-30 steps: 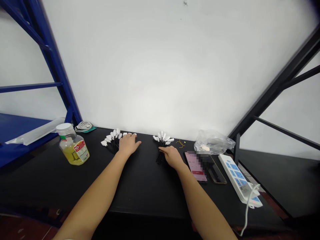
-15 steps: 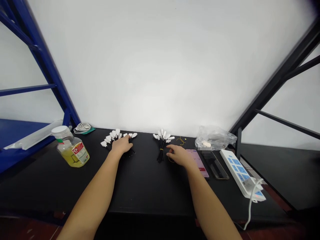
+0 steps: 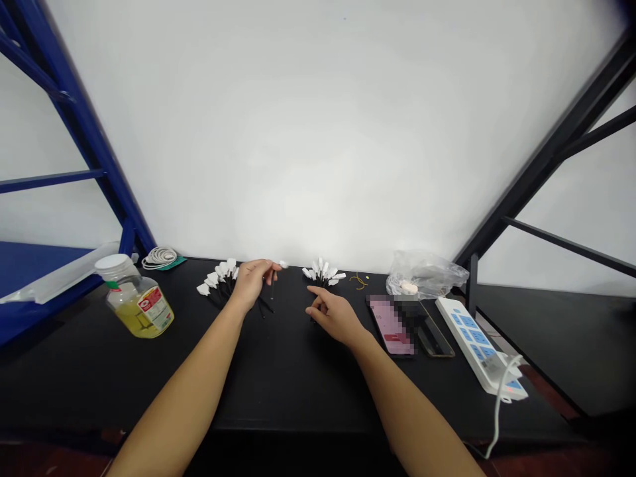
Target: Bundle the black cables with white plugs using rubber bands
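My left hand [image 3: 254, 279] pinches one white-headed black stick [image 3: 271, 291] between thumb and fingers, lifted a little above the table. Its white head is smeared by motion. Behind and left of that hand, several more such sticks [image 3: 217, 277] lie fanned out, partly covered by the hand. My right hand [image 3: 334, 313] holds nothing that I can see, with index finger and thumb apart. It is over the lower part of a bundle of white-headed black sticks [image 3: 322, 270]; the white heads spread out beyond the fingers, while the tied part is hidden.
Yellow rubber bands [image 3: 358, 282] and a clear plastic bag [image 3: 426, 273] lie at the back right. Two phones [image 3: 391, 324] and a white power strip [image 3: 479, 348] are on the right. A jar of yellow liquid [image 3: 140, 305] and a coiled white cable [image 3: 159, 257] are on the left.
My left hand has picked a stick out of the fanned group and moved right with it. My right hand has moved left, over the bundle.
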Motion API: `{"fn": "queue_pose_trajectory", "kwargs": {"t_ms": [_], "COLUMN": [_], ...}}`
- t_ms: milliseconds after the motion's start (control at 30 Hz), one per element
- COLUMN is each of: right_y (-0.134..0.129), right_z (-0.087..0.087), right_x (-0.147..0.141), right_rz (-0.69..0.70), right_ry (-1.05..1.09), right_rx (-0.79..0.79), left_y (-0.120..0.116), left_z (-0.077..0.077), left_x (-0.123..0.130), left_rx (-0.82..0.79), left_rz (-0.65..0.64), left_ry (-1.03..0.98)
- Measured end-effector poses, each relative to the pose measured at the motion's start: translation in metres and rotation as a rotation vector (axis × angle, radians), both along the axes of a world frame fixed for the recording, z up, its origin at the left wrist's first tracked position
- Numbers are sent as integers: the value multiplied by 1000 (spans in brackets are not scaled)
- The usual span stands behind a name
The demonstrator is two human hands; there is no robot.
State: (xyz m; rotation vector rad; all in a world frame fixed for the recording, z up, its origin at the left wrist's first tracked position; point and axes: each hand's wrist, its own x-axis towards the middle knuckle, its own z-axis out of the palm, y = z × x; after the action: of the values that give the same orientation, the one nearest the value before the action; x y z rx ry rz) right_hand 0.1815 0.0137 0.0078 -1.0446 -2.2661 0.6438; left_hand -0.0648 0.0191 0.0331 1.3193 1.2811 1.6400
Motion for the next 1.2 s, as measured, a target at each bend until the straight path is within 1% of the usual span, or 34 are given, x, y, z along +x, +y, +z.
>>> {"fn": "queue_pose_trajectory", "kwargs": {"t_ms": [100,167,200,233,267,300,333,367,433,467,500,567,600,667,733,833,933,1000,1067,1100,1200], "right_y": [-4,-6,-6,-7,-7,-7,-7,-7,-6,-5,-4,0,3,8,12,15,17,20,23,25,28], "right_z": [-1,-1,0,1,1,1,1,1,-1,-2,-3,-4,-4,-3,-2,-1,-1,-2,-3,-5,-9], "right_x": [-4,-4,-4,-5,-5,-5,-5,-5,-6,-6,-5,-3,-1,2,5,6,6,9,13,15,18], "right_rz": [-20,19,51,81,99,104,104,104,105,100,80,8,-29,-78,-112,-200,-324,-402,-448,-449,-394], "right_ry": [50,24,0,-25,-45,-57,-66,-81,-136,-175,-216,-290,-319,-364,-398,-444,-482,-494,-461,-415,-229], "right_rx": [8,22,33,46,58,70,77,80,79,78,81,94,99,91,74,70,79,82,82,79,43], "left_y": [-12,-18,-19,-19,-18,-16,-13,-9,0,5,9,16,18,20,20,20,20,19,18,17,16], "left_z": [2,1,0,-1,-2,-3,-4,-6,-12,-16,-21,-32,-37,-45,-50,-50,-47,-44,-40,-38,-30], "left_x": [24,37,42,45,45,41,35,25,-1,-15,-28,-50,-57,-62,-59,-50,-45,-44,-43,-43,-40], "left_rx": [-78,-131,-145,-150,-149,-144,-135,-127,-107,-119,-154,-290,-360,-451,-469,-427,-378,-329,-256,-214,-73], "left_rz": [-341,-529,-591,-621,-616,-576,-496,-389,-112,0,61,48,30,2,20,41,34,67,145,208,435], "left_ry": [7,14,20,34,62,111,190,295,597,762,896,1114,1200,1303,1342,1338,1262,1183,1099,1056,846]}}
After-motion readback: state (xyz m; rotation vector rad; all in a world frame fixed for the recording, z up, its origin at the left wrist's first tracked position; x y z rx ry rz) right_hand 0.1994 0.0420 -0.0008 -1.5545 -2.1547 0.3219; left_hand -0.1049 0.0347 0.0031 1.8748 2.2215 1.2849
